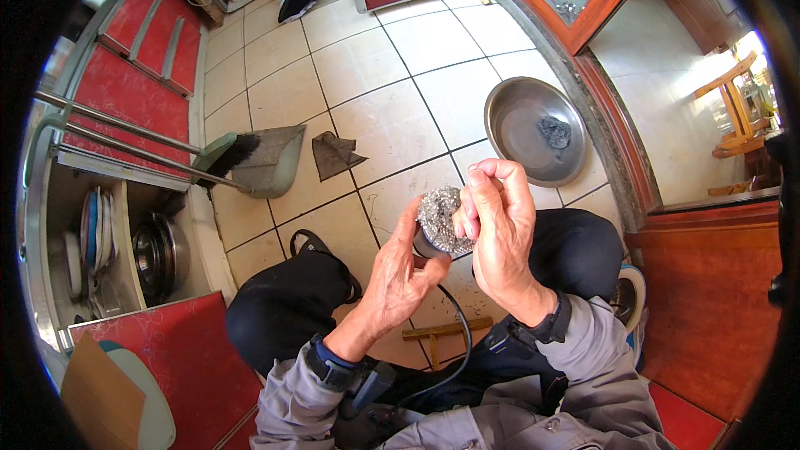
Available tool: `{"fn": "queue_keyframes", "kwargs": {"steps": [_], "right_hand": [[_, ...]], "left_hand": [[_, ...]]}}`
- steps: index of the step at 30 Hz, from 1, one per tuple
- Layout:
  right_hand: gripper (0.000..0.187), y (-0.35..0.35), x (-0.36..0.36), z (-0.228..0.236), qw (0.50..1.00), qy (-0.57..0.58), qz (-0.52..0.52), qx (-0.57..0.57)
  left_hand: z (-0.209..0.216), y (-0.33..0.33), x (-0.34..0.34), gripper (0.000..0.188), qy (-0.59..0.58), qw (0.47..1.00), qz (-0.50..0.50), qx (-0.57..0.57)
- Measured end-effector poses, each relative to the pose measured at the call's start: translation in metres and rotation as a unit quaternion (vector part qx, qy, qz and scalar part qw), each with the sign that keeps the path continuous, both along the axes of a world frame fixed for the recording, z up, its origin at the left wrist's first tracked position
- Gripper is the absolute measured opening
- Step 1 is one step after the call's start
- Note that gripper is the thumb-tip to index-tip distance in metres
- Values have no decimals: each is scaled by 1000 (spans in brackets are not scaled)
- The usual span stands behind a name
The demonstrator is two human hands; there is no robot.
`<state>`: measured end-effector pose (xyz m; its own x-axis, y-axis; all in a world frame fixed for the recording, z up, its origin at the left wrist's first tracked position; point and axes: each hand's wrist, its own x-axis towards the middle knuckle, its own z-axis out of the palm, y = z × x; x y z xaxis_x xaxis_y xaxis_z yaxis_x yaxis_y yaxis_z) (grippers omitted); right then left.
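Note:
In front of my knees, my left hand (400,271) is wrapped round a short round thing with a rough, speckled silver-grey top (442,218). A smooth darker side shows under its top, between my thumb and fingers. Its exact kind I cannot make out. My right hand (504,237) is closed in a pinch beside it, the lower fingers touching the right edge of the speckled top. Anything between those fingertips is hidden. On the floor to the right stands a wide metal basin (510,146), with a dark grey scouring-pad-like clump (554,131) in it.
A dustpan (279,162) and broom (218,154) lie left on the tiled floor (375,125), near a dark cloth scrap (335,156). An open cabinet (125,225) holds plates and pans. A wooden stool's bar (446,330) shows between my legs. The wooden door frame (625,129) stands right.

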<state>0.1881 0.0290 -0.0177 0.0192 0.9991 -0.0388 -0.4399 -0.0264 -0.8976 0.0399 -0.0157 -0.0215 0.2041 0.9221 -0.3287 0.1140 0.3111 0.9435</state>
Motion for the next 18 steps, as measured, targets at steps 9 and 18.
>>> {"fn": "queue_keyframes", "kwargs": {"steps": [9,18], "right_hand": [[10,2,2,8,998,32,41,-33],[9,10,21,25,991,57,103,-57]], "left_hand": [[-9,2,1,80,-228,970,76,-27],[-17,1,2,59,-161,986,27,-23]]}}
